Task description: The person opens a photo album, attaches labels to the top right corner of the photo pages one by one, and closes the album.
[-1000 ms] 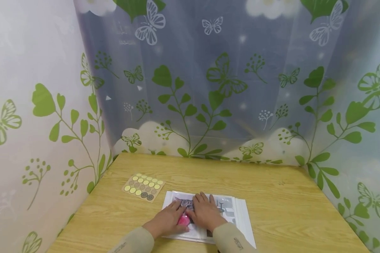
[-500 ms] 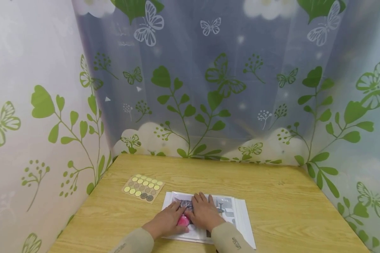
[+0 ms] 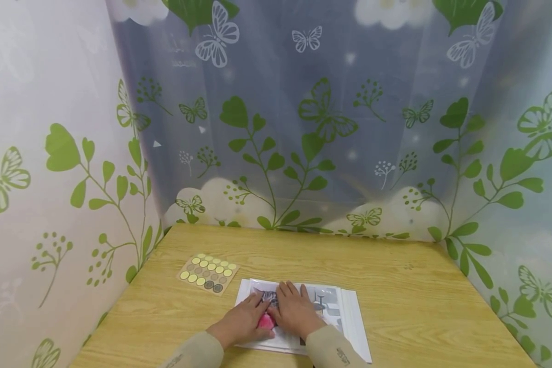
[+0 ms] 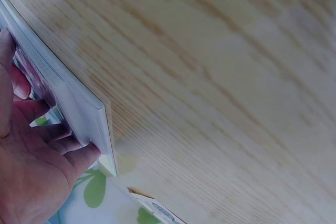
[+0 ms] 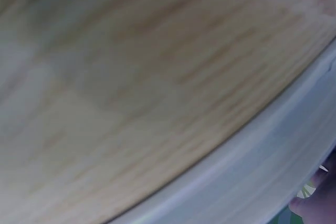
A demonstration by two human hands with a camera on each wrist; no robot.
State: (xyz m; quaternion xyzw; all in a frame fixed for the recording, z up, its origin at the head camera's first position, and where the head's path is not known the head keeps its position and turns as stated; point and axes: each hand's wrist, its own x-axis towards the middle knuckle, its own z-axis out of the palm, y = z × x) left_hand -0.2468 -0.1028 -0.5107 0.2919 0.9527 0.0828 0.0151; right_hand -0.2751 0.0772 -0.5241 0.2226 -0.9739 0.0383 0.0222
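Note:
A white booklet-like stack of sheets (image 3: 355, 322) lies flat on the table, a glossy clear-covered picture on top. The picture shows a grey striped cat and a pink patch (image 3: 267, 321). My left hand (image 3: 241, 321) rests on its left part, fingers spread and nearly straight. Beside it, my right hand (image 3: 298, 309) presses on the middle, covering part of the cat. In the left wrist view, the left hand's fingers (image 4: 81, 157) touch the surface near a corner of the layered stack (image 4: 79, 109). Little of the right hand (image 5: 319, 200) shows in its wrist view, beyond the stack's pale edge (image 5: 236, 166).
A brown card (image 3: 224, 284) with rows of yellow, brown and dark round stickers lies to the left behind the stack. The wood-grain table (image 3: 423, 291) meets printed curtains (image 3: 276, 128) with leaves and butterflies at the back and both sides.
My right hand has slid slightly left across the picture, closer to the left hand. The left hand, the stack and the sticker card stay in place.

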